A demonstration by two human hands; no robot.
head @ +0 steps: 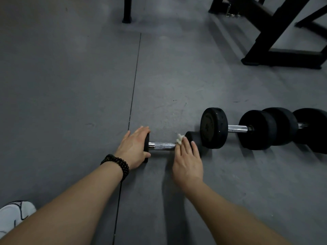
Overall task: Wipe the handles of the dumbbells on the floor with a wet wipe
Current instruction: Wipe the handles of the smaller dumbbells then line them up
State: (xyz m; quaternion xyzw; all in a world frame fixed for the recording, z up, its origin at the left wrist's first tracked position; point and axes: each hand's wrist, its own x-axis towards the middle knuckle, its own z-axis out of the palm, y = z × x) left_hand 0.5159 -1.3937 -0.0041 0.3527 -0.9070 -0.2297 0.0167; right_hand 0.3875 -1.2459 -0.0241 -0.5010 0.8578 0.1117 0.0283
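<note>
A small black dumbbell lies on the grey floor, its chrome handle bare between my hands. My left hand, with a dark bead bracelet at the wrist, clasps the dumbbell's left end. My right hand presses a crumpled white wet wipe against the right end of the handle, next to the right weight head. To the right lies a bigger dumbbell with a chrome handle. A third dumbbell follows it at the frame's right edge, partly cut off.
Black metal frames of gym equipment stand at the back right, and a black post foot at the back centre. A floor-mat seam runs toward me. A white shoe shows at the bottom left.
</note>
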